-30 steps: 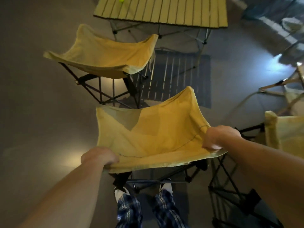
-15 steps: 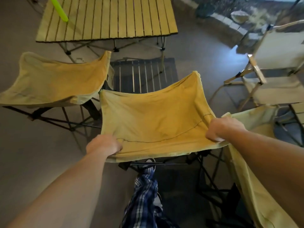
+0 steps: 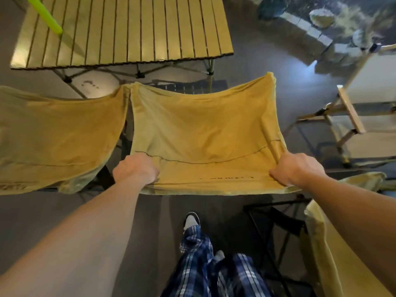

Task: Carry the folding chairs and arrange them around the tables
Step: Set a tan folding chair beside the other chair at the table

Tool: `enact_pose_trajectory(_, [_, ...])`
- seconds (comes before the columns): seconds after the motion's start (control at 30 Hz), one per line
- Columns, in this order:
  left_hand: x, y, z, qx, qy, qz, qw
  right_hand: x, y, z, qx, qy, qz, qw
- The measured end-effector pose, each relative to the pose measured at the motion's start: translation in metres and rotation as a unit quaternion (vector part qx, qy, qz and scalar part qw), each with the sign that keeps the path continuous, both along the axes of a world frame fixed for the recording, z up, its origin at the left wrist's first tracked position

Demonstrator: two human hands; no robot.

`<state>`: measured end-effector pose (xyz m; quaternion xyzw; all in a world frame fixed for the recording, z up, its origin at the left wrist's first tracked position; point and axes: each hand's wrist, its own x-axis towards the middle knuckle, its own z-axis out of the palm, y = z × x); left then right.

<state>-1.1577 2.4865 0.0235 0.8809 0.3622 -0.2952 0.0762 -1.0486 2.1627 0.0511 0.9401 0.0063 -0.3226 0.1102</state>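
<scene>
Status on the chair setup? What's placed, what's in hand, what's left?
Done: one yellow chair already sits at the slatted table, on the left. In hand: the left hand and right hand grip the near edge of a second yellow chair, held right beside the first, facing the table. Left: at least one more yellow chair at lower right, away from the table.

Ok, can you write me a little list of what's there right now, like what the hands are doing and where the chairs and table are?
left hand: gripping the near edge of the yellow fabric folding chair
right hand: gripping the same chair's near right corner
second yellow fabric chair: left of the held one, top corners touching
slatted wooden folding table: just beyond both chairs
bright green stick: lying on the table's far left
pale wooden-armed chair: off to the right
</scene>
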Motion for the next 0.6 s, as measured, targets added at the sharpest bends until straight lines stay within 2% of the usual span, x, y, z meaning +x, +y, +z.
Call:
enact_pose_trajectory(0.13, [0.025,0.000,-0.021,-0.005,0.010,0.024,1.000,0.035,0.008,-0.030,-0.003,0.017,-0.035,0.999])
enact_pose_trajectory(0.3, [0.030,-0.015,-0.055,-0.044,0.062,0.065,0.995,0.062,0.002,-0.058,-0.020,0.075,-0.045,0.996])
enact_pose_trajectory(0.6, [0.038,-0.023,-0.063,-0.082,0.105,0.105,0.986,0.075,-0.008,-0.068,-0.010,0.084,-0.002,0.996])
